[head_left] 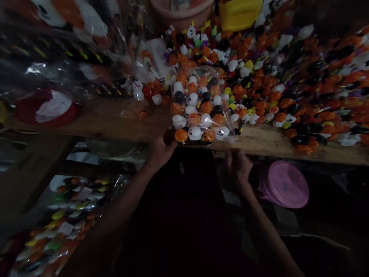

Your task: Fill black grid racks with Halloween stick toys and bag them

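We should support the clear plastic bag (pixel 227 117) of orange, white and black toys (pixel 192 99) evenly; whether our left hand (pixel 161 153) or curled right hand (pixel 238 168) grips, we cannot tell.

The wooden bench (pixel 115 123) runs across in front of me, its bare, worn planking showing along the near edge, and right at that edge lies a clear plastic bag (pixel 198 104) with rows of small orange, white and black figures showing through it. To my right, a broad loose heap of little figures (pixel 262 92), mostly orange, white and black with bits of yellow, spreads over the boards. On my left I have a red dish (pixel 24 111) with something white in it, a lone orange piece (pixel 142 114) on bare wood, and blurred, shiny plastic packages (pixel 37 71) farther back.
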`<state>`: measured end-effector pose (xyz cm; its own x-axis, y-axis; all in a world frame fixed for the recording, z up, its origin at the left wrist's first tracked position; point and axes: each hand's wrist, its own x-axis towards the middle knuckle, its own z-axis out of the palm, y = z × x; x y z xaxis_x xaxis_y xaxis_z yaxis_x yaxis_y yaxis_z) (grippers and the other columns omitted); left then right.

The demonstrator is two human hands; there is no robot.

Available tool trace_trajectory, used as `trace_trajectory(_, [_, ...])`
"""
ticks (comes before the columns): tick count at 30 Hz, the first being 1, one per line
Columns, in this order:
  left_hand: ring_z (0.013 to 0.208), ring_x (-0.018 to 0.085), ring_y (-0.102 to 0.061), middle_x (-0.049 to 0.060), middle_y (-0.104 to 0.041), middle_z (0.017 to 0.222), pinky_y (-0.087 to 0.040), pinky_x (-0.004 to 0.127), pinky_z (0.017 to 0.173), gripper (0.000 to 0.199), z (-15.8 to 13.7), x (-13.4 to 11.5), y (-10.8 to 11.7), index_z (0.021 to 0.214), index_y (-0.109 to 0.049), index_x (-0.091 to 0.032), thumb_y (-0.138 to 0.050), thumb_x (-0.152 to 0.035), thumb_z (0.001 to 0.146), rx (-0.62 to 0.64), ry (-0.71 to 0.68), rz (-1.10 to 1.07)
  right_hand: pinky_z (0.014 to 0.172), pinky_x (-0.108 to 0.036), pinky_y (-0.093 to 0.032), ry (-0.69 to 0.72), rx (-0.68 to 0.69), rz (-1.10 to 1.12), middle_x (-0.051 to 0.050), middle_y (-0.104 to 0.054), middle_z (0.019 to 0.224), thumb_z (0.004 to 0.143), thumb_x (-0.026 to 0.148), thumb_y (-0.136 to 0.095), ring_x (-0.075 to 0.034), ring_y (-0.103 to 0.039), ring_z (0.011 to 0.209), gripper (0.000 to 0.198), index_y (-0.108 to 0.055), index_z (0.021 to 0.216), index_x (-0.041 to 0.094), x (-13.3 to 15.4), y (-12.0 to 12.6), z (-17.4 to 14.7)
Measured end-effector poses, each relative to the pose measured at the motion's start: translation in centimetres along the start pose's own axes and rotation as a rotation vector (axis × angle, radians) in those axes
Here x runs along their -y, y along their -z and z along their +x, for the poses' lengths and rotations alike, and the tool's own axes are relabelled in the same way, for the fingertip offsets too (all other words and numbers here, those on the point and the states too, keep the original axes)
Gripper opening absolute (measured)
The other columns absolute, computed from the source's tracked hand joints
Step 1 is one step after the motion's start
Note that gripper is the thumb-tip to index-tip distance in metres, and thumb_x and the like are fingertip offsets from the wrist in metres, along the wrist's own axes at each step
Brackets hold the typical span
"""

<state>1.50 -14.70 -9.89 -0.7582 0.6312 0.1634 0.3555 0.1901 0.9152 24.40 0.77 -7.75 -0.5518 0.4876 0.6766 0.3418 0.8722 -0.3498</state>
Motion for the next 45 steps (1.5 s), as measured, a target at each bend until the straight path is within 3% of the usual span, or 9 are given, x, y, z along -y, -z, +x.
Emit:
trace_trajectory(5, [0.084, 0.021, -0.074, 0.006, -0.078, 0.095, -0.06, 0.03, 0.074, 0.024, 1.7, -0.6, -1.1, 0.104, -0.067, -0.017, -0.06, -0.021, 0.082, 0.074, -0.034, 0.092, 0.079, -0.032, -0.055, 0.291, 0.296, 0.201, -0.009, -0.074, 0.094, 0.099, 0.017, -0.053, -0.02, -0.069, 0.088, 0.016, -0.068, 0.105, 0.019, 4.2, -3.6, 0.6])
trace_trajectory(9, [0.08, 0.022, -0.075, 0.008, -0.079, 0.092, -0.059, 0.028, 0.067, 0.024, 1.5, -1.3, -1.8, 0.105, -0.069, -0.016, -0.061, -0.016, 0.082, 0.02, -0.129, 0.23, 0.072, -0.03, -0.051, 0.355, 0.332, 0.255, -0.008, -0.072, 0.089, 0.096, 0.009, -0.048, -0.02, -0.067, 0.081, 0.021, -0.066, 0.104, 0.018, 5.0, -5.8, 2.4])
trace_trajectory(15, [0.072, 0.026, -0.076, 0.01, -0.079, 0.088, -0.057, 0.031, 0.063, 0.024, 0.9, -0.7, -3.0, 0.101, -0.071, -0.018, -0.052, -0.011, 0.089, -0.099, -0.334, 0.477, 0.071, -0.03, -0.049, 0.381, 0.316, 0.239, -0.008, -0.07, 0.088, 0.096, 0.007, -0.048, -0.02, -0.066, 0.079, 0.02, -0.063, 0.105, 0.018, 4.5, -6.8, 3.9])
trace_trajectory(21, [0.06, 0.02, -0.07, 0.008, -0.076, 0.077, -0.049, 0.028, 0.055, 0.025, 0.0, -1.0, -1.3, 0.095, -0.07, -0.018, -0.045, -0.018, 0.1, -0.292, -0.551, 0.673, 0.062, -0.029, -0.044, 0.372, 0.128, 0.126, -0.005, -0.069, 0.075, 0.096, 0.009, -0.051, -0.019, -0.063, 0.064, 0.015, -0.063, 0.1, 0.017, 4.0, -8.7, 3.5])
trace_trajectory(27, [0.078, 0.021, -0.074, 0.011, -0.077, 0.093, -0.053, 0.029, 0.065, 0.022, 1.0, -1.0, 0.0, 0.097, -0.068, -0.018, -0.048, -0.024, 0.101, -0.302, -0.766, 0.714, 0.062, -0.031, -0.045, 0.316, 0.127, 0.054, -0.008, -0.068, 0.076, 0.093, 0.009, -0.048, -0.021, -0.063, 0.067, 0.016, -0.062, 0.095, 0.016, 5.3, -11.1, 4.0])
trace_trajectory(33, [0.076, 0.021, -0.071, 0.008, -0.074, 0.09, -0.052, 0.03, 0.067, 0.013, 1.3, -0.7, 1.5, 0.102, -0.064, -0.019, -0.052, -0.024, 0.098, -0.364, -0.547, 0.564, 0.069, -0.03, -0.049, 0.314, 0.125, 0.137, -0.005, -0.065, 0.076, 0.095, 0.008, -0.046, -0.019, -0.062, 0.071, 0.018, -0.058, 0.092, 0.02, 4.8, -8.1, 2.7])
trace_trajectory(38, [0.082, 0.016, -0.071, 0.006, -0.072, 0.099, -0.056, 0.025, 0.068, 0.044, 0.2, -1.9, 0.7, 0.13, -0.054, -0.018, -0.065, -0.037, 0.092, -0.338, -0.332, 0.154, 0.065, -0.028, -0.048, 0.164, -0.16, 0.115, -0.004, -0.064, 0.086, 0.093, 0.015, -0.063, -0.018, -0.061, 0.075, 0.023, -0.056, 0.114, 0.021, 3.1, -2.2, 1.0])
trace_trajectory(42, [0.082, 0.015, -0.071, 0.004, -0.073, 0.096, -0.058, 0.025, 0.075, 0.038, 0.3, -3.1, 0.5, 0.131, -0.06, -0.018, -0.062, -0.03, 0.096, -0.38, -0.486, 0.263, 0.071, -0.034, -0.051, -0.061, -0.194, -0.015, -0.013, -0.064, 0.111, 0.093, 0.033, -0.068, -0.021, -0.06, 0.081, 0.046, -0.051, 0.132, 0.017, 0.8, -1.6, 2.1])
trace_trajectory(45, [0.087, 0.015, -0.072, 0.004, -0.076, 0.102, -0.055, 0.024, 0.084, 0.027, 1.0, -4.3, 1.0, 0.124, -0.069, -0.022, -0.057, -0.02, 0.1, -0.354, -0.721, 0.425, 0.071, -0.033, -0.048, -0.082, -0.008, -0.143, -0.01, -0.066, 0.098, 0.099, 0.028, -0.054, -0.021, -0.058, 0.076, 0.025, -0.06, 0.119, 0.016, -1.0, -3.5, 2.4])
